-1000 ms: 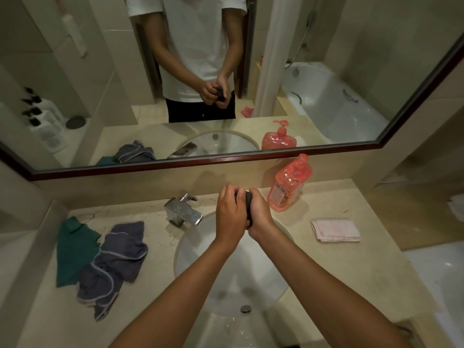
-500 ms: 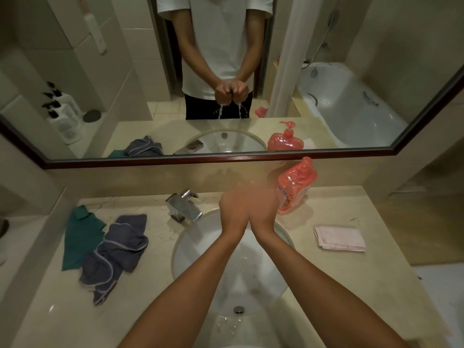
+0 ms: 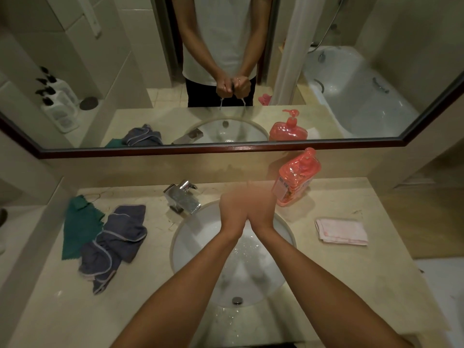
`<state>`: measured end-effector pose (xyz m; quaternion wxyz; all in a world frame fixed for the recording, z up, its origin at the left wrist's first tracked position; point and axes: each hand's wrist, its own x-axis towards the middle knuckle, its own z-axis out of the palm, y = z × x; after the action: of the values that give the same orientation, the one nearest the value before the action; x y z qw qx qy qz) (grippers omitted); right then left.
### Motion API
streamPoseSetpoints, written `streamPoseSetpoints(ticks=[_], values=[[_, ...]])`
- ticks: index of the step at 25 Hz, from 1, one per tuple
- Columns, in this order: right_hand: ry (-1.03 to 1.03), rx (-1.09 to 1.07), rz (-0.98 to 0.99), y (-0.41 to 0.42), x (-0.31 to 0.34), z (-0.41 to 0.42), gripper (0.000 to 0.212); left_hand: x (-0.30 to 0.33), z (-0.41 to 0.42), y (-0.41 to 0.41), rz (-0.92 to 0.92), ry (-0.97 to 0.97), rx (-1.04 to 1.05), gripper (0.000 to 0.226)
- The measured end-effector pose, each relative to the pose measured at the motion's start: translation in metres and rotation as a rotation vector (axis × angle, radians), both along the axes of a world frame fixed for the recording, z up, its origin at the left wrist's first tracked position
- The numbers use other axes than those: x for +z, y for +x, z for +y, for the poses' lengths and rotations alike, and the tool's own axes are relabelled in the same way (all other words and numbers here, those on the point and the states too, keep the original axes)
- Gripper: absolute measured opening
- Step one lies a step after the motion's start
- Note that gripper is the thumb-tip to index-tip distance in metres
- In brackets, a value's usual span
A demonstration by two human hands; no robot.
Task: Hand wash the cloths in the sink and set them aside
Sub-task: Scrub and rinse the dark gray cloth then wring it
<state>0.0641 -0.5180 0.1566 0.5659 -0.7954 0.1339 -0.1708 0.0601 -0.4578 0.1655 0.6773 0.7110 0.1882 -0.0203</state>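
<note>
**Wringing over the basin**

Pressing together above the sink point(image 3: 175, 247), your left hand point(image 3: 232, 205) and right hand point(image 3: 261, 205) are blurred in the direct view, so look to the mirror point(image 3: 326, 71): there both fists are clenched around a small dark cloth point(image 3: 233, 87), with water streaming down from them. On the counter point(image 3: 351, 285) to your left, a grey-blue cloth point(image 3: 115, 244) lies crumpled, partly overlapping a green cloth point(image 3: 79, 229). To your right a folded pink cloth point(image 3: 341, 231) sits apart from the basin. The faucet point(image 3: 183, 197) stands behind the sink's left rim, a pink soap bottle point(image 3: 296, 179) behind its right.
</note>
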Motion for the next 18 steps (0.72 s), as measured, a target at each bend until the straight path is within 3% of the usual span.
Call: streamPoseSetpoints(ticks=[5,8,10,12,14,18], values=[[0.087,0.038,0.101,-0.003,0.014,-0.011,0.052,0.011,0.001,-0.009,-0.062,0.067,-0.089,0.047],[0.535,0.014,0.445,0.0,0.036,-0.023,0.031,0.022,0.018,-0.015,-0.324,0.276,-0.268,0.031],[0.817,0.103,0.625,0.001,0.052,-0.028,0.021,0.026,0.026,-0.015,-0.54,0.425,-0.432,0.043],[0.944,0.185,0.686,-0.001,0.064,-0.025,0.024,0.03,0.026,-0.013,-0.663,0.526,-0.453,0.045],[0.938,0.14,0.637,-0.005,0.07,-0.013,0.029,0.035,0.022,-0.012,-0.692,0.558,-0.304,0.046],[0.67,-0.071,0.269,-0.01,0.068,0.002,0.04,0.046,0.013,-0.009,-0.604,0.561,-0.146,0.052]])
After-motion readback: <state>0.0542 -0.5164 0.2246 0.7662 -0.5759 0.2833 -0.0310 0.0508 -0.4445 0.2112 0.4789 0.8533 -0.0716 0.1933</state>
